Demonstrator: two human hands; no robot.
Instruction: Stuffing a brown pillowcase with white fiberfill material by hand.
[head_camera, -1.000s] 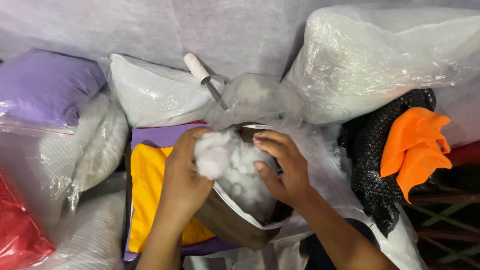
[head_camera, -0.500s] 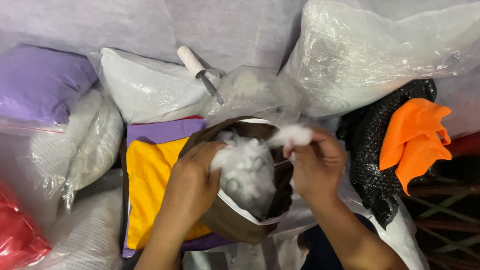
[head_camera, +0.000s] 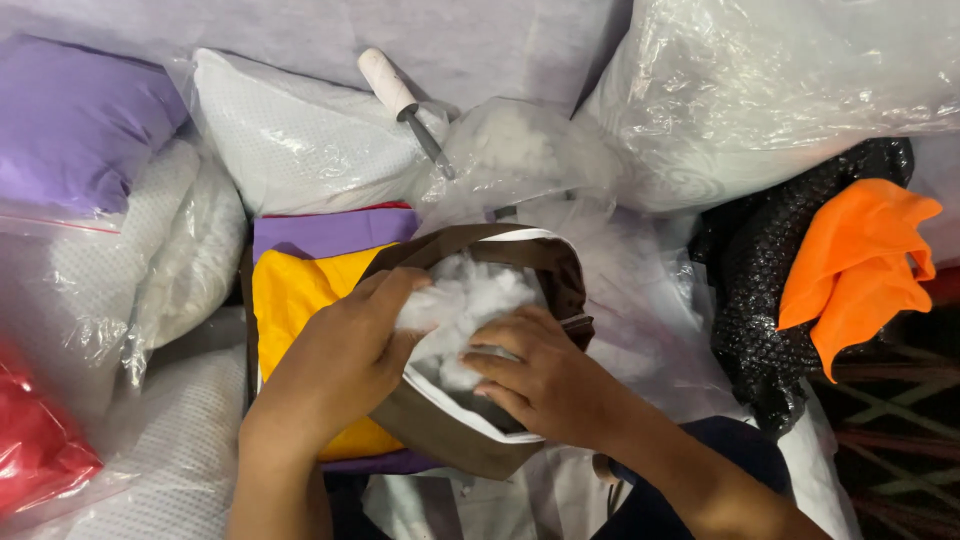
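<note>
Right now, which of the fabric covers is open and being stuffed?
The brown cover with white lining: both hands press white stuffing into it. The yellow one lies flat.
</note>
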